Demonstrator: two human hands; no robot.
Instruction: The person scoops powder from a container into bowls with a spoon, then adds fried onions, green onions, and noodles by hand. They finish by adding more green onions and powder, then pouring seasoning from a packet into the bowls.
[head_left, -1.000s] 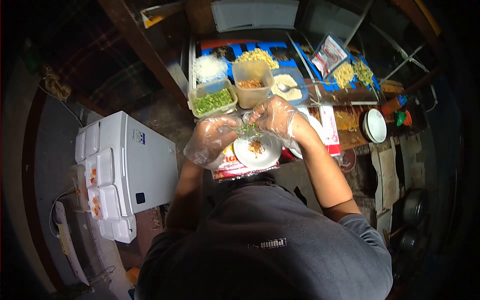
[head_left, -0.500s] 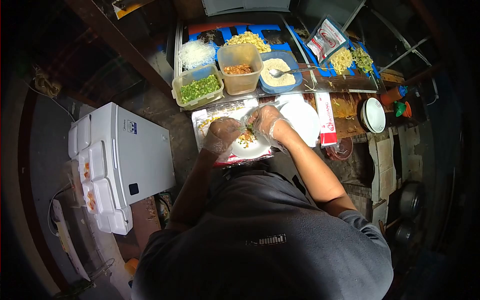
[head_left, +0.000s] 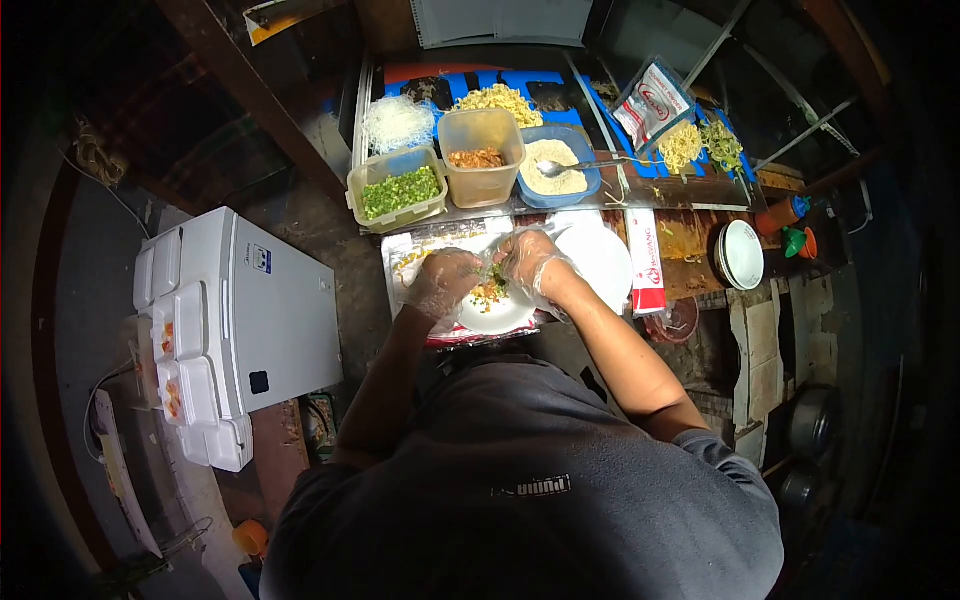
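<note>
My left hand (head_left: 447,279) and my right hand (head_left: 530,262), both in clear plastic gloves, meet over a white plate (head_left: 512,322). Their fingers are curled and close together, and whatever they pinch is too small to make out. Dark green bits (head_left: 499,275) show between the fingertips. Below them, on the plate, lies a small heap of chopped orange-brown and green food (head_left: 489,294). A second white plate (head_left: 597,268) lies just right of my right hand.
Behind my hands stand tubs of chopped green onion (head_left: 400,192), brown crumbly food (head_left: 476,158) and pale powder (head_left: 553,175) with a spoon (head_left: 552,169). White noodles (head_left: 398,124) and yellow noodles (head_left: 500,101) lie behind. Bowls (head_left: 743,255) stand right; a white fridge (head_left: 283,305) stands left.
The view has tilted slightly, so the counter sits lower in the frame. Both hands stay together over the plate, with a small shift of the fingers.
</note>
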